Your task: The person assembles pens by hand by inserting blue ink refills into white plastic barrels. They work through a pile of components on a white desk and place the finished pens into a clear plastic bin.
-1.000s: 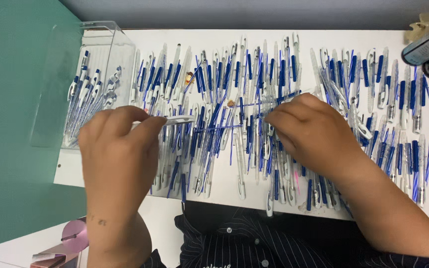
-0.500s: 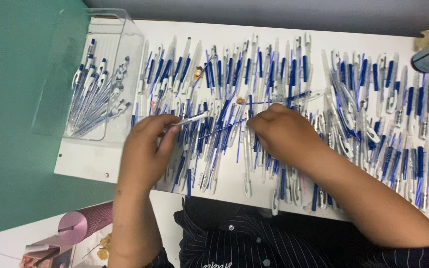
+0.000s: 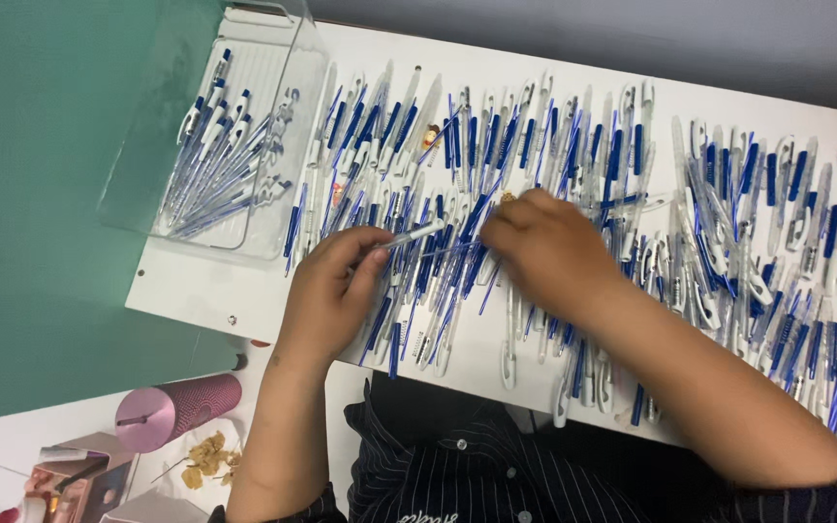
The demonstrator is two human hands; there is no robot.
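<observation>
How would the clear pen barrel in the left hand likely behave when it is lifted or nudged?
The clear pen barrel, pinched by the left hand, looks like thin hollow plastic, so probably stiff and very light. Its round, smooth shape suggests it could roll or slip. The loose pens crowded around it would probably shift if pushed.

I see a clear pen barrel [image 3: 417, 233] near the middle of the frame, lying almost level with its far end tipped slightly up to the right, pinched at its left end by my left hand [image 3: 333, 281]. Just right of it, my right hand [image 3: 544, 254] holds a thin blue refill [image 3: 452, 248] that runs leftward toward the barrel. Both sit above a spread of pens [image 3: 573, 174], clear with blue grips, lying mostly upright across the white board.
</observation>
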